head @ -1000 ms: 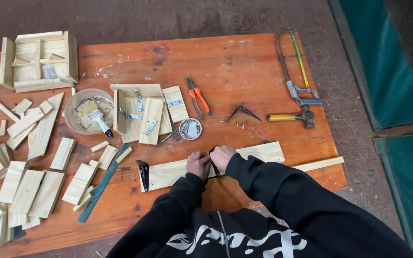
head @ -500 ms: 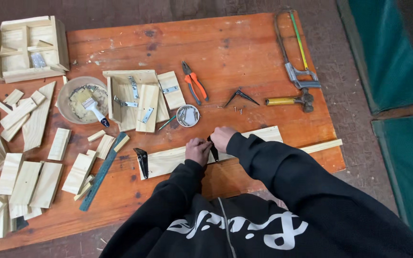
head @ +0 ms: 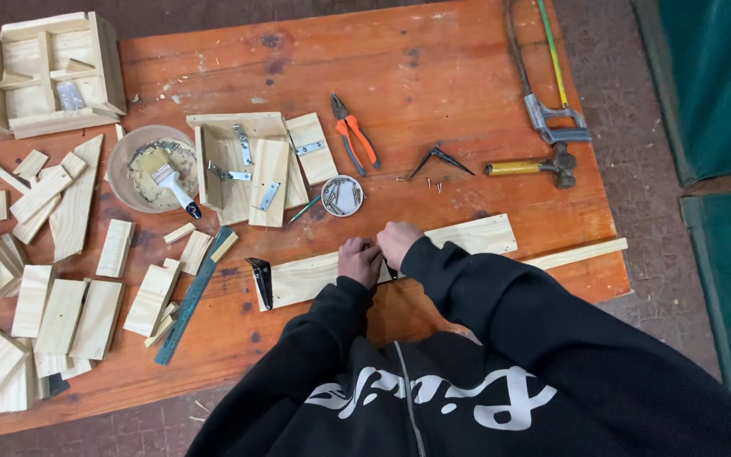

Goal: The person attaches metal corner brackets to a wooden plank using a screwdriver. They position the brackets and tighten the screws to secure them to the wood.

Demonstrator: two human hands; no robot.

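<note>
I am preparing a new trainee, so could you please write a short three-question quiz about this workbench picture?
1. True or false: both hands rest on the long pale plank at the near edge of the table.
2. Which tool lies closest to the small round tin of screws? A) hammer B) orange-handled pliers C) hacksaw
3. What lies inside the round bowl to the left of the hinged wooden pieces?

Key:
1. True: the left hand and right hand are side by side on it.
2. B.
3. A brush.
</note>
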